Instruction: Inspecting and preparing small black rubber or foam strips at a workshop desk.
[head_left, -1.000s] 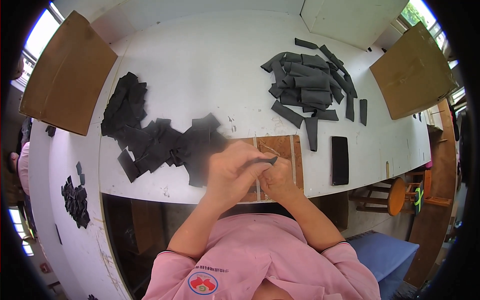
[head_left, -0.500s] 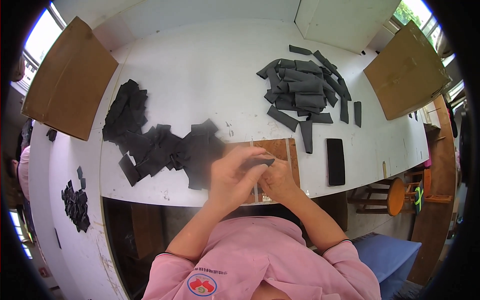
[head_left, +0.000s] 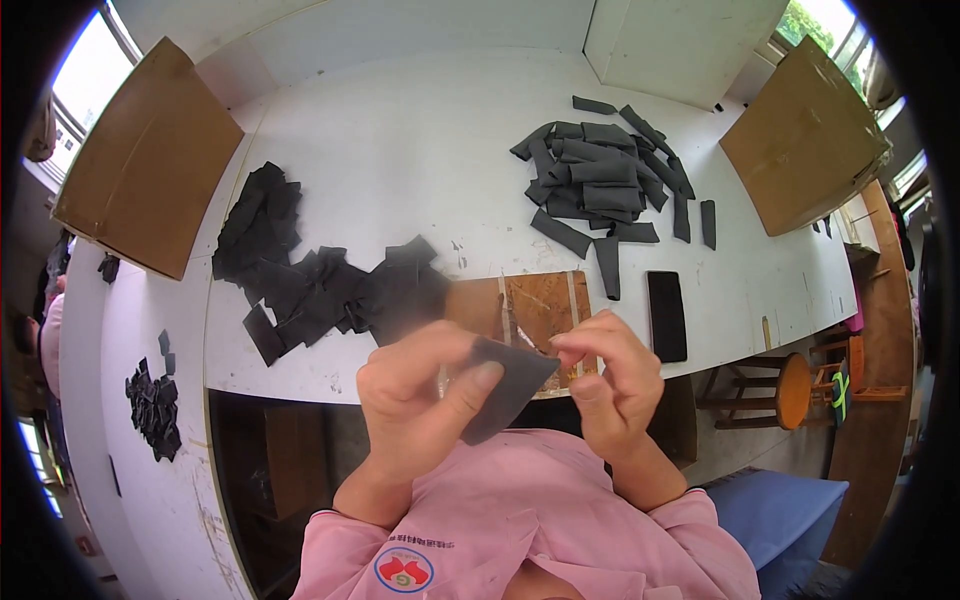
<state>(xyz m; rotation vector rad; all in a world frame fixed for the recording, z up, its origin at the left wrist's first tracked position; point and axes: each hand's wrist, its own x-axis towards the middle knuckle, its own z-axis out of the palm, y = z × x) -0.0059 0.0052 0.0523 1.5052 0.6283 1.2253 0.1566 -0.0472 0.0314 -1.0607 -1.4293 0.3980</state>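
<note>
Over the front of the white table [head_left: 380, 160], a dark piece [head_left: 515, 388] is up between two hands.
Good handling here, I judge, calls for a steady, flat pinch on the left and a light touch at the right corner, so the material neither creases nor twists; from the left, a heap of flat dark pieces [head_left: 325, 290] lies beyond the left hand [head_left: 405, 400], which pinches the piece, thumb across its visible face; the piece extends rightward past that thumb, its corner beside the fingertips of the right hand [head_left: 620, 385], whose thumb stands parted from bent fingers, though I cannot tell whether they touch it.
</note>
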